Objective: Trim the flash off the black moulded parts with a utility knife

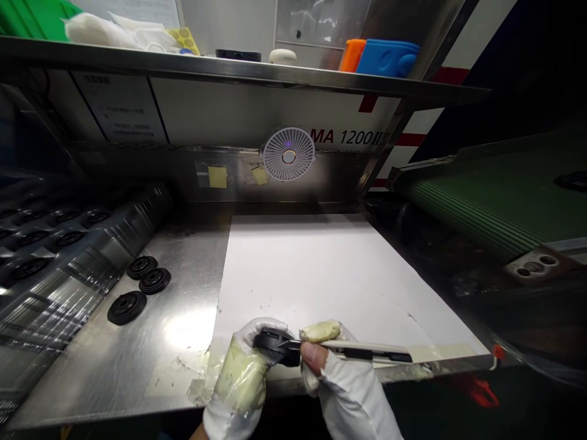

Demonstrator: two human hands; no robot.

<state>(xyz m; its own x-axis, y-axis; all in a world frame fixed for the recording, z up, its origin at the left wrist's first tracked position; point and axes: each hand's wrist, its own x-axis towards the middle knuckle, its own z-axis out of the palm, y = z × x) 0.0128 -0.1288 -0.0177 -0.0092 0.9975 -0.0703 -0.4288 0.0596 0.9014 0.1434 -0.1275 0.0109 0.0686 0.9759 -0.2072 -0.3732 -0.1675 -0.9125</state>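
Observation:
In my gloved left hand (243, 370), just over the near edge of the bench, is a black round ridged plastic part (277, 347), tilted on its side. My right hand (337, 366), in a white glove with the thumb tip bare, is closed around a slim utility knife (378, 353) with a pale and black handle. The knife's thin metal end points left and meets the black part, though exactly where it touches is hard to see. Several similar black round parts (127, 307) lie on the metal bench to the left.
A white sheet (312, 269) covers the middle of the metal bench (183, 318). Stacked clear trays (87, 269) with black parts stand at left. A small fan (288, 154) is at the back, below a shelf (247, 70). On the right runs a green conveyor belt (499, 189).

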